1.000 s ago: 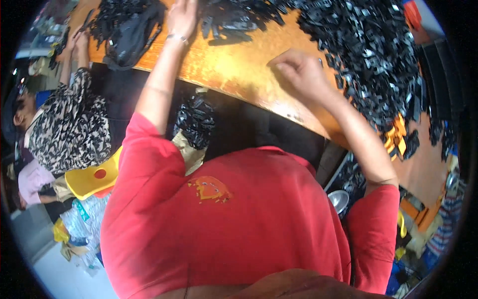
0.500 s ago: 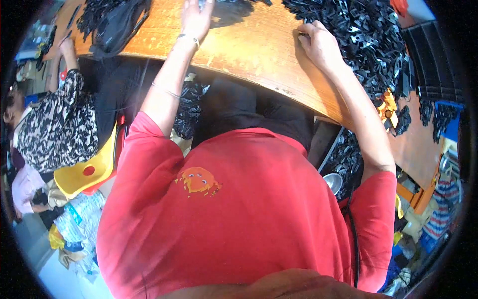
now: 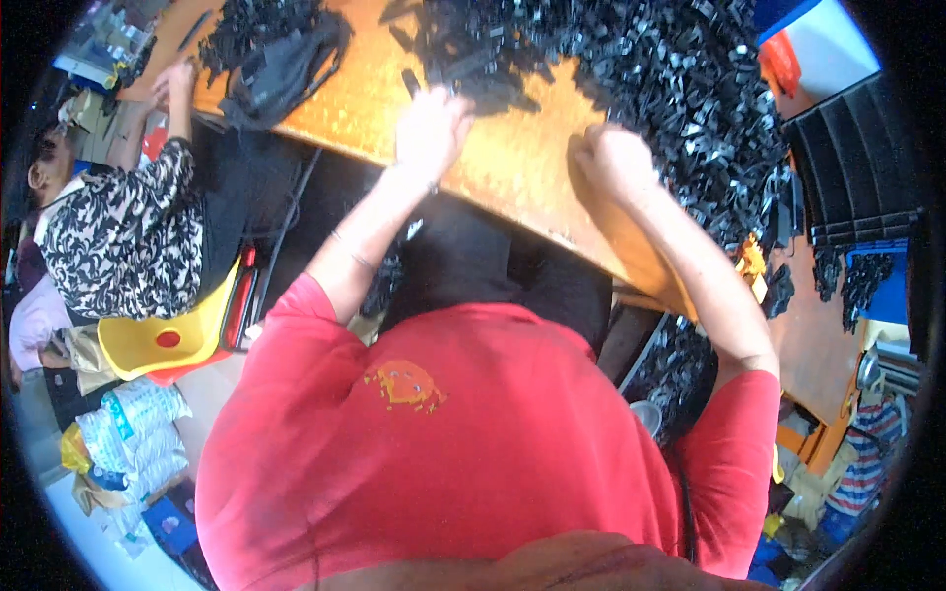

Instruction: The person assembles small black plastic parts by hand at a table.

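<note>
My left hand is over the wooden table, at the near side of a loose heap of small black plastic pieces. Its fingers are smeared by motion and glare, and a dark piece shows just beyond them. To the right, my right hand rests low over the tabletop with curled fingers, beside the large pile of shiny black clip-like pieces. Whatever its fingertips may pinch is hidden.
A black bag lies on the table at the left. Beyond it a person in a patterned top sits by a yellow chair. Black stacked trays stand at the right; an orange-yellow object is near my right forearm.
The view has shifted, showing more of the table and pile. My left hand has come closer to my right hand, its fingers now blurred. The right hand stays curled beside the pile.
</note>
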Tool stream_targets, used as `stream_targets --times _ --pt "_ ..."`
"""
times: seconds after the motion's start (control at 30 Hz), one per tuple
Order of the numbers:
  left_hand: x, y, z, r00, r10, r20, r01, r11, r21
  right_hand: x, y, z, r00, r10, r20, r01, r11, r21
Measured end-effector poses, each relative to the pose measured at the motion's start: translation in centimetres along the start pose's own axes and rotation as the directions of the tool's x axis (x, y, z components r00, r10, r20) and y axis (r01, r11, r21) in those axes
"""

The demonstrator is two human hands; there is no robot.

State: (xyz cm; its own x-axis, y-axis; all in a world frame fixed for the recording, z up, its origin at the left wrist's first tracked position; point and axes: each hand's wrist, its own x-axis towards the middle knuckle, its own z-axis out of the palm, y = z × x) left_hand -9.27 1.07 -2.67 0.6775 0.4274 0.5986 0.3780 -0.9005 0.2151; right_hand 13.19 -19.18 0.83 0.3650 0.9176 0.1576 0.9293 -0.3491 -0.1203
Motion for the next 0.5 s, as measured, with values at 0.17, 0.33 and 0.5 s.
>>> stream_targets --times 0.17,0.33,0.5 --pt "0.1 1.8 -1.5 0.97 -0.165 0.178 0.185 0.977 -0.104 0.3 -1.0 -1.3 0.98 0.065 0.188 -0.109 0.966 0.233" --pt "1.0 4.1 -3.5 0.889 -0.326 0.32 0.364 0.929 -0.063 -1.0 -1.7 -1.1 0.996 -0.084 0.023 0.059 0.847 0.528" --pt "0.0 3.7 -2.1 0.902 -0.362 0.235 0.384 0.922 -0.053 -2.3 -3.8 -1.6 1.0 -0.025 -0.001 0.02 0.777 0.629"
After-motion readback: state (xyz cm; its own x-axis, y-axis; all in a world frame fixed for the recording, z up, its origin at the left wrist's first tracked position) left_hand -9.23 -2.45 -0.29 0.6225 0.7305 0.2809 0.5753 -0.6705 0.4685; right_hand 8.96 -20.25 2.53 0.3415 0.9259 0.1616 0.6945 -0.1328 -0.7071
